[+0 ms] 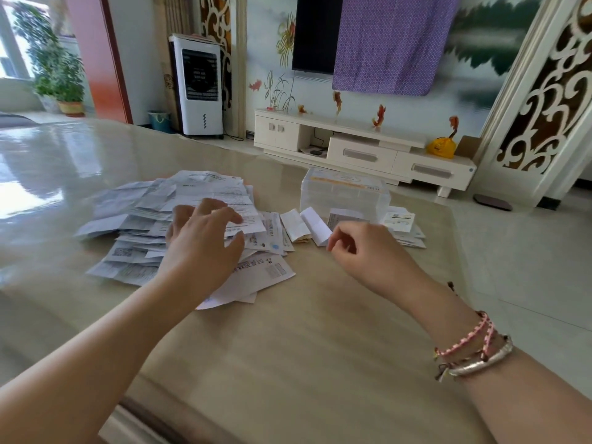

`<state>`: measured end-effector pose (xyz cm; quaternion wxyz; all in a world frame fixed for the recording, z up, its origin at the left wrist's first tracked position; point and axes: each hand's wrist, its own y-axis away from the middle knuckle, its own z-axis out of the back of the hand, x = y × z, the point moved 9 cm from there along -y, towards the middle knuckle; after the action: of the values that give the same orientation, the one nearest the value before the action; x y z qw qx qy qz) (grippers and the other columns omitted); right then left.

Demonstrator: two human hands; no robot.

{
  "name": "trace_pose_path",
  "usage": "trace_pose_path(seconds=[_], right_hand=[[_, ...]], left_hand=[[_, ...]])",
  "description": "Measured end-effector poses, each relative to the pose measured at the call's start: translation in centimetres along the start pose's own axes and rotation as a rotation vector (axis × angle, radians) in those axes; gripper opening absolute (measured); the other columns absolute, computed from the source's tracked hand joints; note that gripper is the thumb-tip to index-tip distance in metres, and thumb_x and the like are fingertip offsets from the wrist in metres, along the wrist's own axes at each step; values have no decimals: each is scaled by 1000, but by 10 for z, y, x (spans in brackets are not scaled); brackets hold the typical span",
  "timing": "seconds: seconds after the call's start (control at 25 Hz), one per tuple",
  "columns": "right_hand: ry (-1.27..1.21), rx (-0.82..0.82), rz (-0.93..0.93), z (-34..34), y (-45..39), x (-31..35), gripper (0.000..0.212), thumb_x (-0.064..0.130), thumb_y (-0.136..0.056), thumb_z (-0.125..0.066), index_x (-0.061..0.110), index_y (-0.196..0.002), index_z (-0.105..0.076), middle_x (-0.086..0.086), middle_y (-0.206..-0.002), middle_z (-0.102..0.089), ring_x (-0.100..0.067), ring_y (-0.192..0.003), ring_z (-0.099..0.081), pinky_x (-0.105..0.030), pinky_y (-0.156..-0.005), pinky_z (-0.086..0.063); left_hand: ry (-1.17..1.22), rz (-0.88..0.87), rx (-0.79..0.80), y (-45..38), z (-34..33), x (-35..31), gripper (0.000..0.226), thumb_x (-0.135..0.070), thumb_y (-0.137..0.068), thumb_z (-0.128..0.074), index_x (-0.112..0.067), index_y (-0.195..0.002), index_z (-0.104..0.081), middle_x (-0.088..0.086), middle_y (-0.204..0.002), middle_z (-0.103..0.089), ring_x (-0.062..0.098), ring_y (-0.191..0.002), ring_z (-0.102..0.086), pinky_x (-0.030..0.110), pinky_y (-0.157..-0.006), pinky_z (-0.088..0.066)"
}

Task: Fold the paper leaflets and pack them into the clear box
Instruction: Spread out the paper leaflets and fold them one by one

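A loose pile of white printed paper leaflets (141, 216) covers the middle left of the beige table (288, 347). My left hand (205, 241) hovers over the pile's right side with fingers spread and slightly bent, its fingertips at the top sheet. The clear box (344, 190) stands farther back on the right, lid on, with a leaflet lying on top. Two folded leaflets (304, 224) lie in front of the box. My right hand (362, 248) hangs just right of them, fingers loosely curled, holding nothing.
More small leaflets (403, 225) lie at the box's right side. The table's right edge runs close past the box. Beyond the table are a white TV cabinet (362, 145), a standing air cooler (200, 88) and glossy floor.
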<state>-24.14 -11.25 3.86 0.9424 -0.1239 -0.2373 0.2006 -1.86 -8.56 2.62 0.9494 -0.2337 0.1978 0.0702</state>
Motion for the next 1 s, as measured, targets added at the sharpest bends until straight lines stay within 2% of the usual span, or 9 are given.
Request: trace_pose_path(seconds=[0.12,0.2,0.32,0.44,0.56,0.68,0.8,0.92,1.0], right_hand=[[-102,108,47,-25,-3,21,13,23,-92,-52,22,-90,-65,10,-80,-63,-2,-73,-58,-21,-64,-46],[-149,134,77,-33,-5,29,13,26,-92,-53,23,-93,-65,11,-86,-63,3,-78,-57,-13,-64,-43],[-149,166,149,-42,-5,34,11,28,-92,-55,25,-96,-65,13,-99,-61,4,-91,-53,-8,-70,-39],[-149,160,176,-45,-4,33,12,28,-92,-55,26,-98,-66,11,-108,-62,-1,-101,-54,-18,-82,-44],[-206,125,176,-42,-3,34,12,25,-92,-56,24,-97,-67,12,-108,-62,3,-102,-53,-10,-80,-41],[-271,93,141,-37,0,30,11,23,-91,-59,26,-101,-59,17,-109,-60,11,-99,-52,-4,-76,-39],[-343,25,62,-27,1,19,42,21,-87,-64,29,-118,-38,20,-122,-47,12,-97,-55,-16,-76,-50],[-526,47,-22,-18,3,2,67,11,-82,-70,32,-133,-31,16,-130,-46,-1,-98,-62,-20,-77,-52],[-554,132,-28,-17,6,-9,50,6,-83,-68,26,-126,-51,8,-124,-60,-7,-98,-65,-15,-76,-51]], left_hand=[[-131,9,63,-3,-6,27,55,-43,-93,-51,-27,-143,-35,-6,-155,-26,25,-141,-11,43,-113,-16],[-136,18,116,-6,-11,41,60,-51,-93,-46,-27,-146,-32,-4,-155,-28,24,-145,-11,42,-117,-10],[-110,-8,117,-11,-9,48,56,-53,-92,-48,-26,-140,-44,2,-144,-48,22,-141,-29,38,-117,-12],[-113,-63,33,-12,4,42,40,-48,-90,-55,-26,-123,-63,3,-124,-64,22,-119,-53,35,-114,-20],[-39,-34,23,-3,15,34,27,-40,-92,-57,-28,-112,-70,0,-111,-69,25,-109,-56,31,-95,-38],[-40,-125,51,9,16,17,22,-35,-96,-50,-34,-92,-72,-2,-91,-71,23,-94,-59,28,-73,-39],[140,-203,69,20,20,0,39,-36,-95,-49,-33,-56,-51,-6,-57,-52,15,-62,-50,32,-61,-43],[305,-350,181,35,9,-28,27,-33,-94,-54,-33,-71,-68,-10,-61,-60,9,-60,-53,26,-62,-44],[365,-426,277,44,-3,-44,20,-34,-94,-56,-26,-87,-73,-9,-70,-66,8,-67,-59,31,-65,-49]])
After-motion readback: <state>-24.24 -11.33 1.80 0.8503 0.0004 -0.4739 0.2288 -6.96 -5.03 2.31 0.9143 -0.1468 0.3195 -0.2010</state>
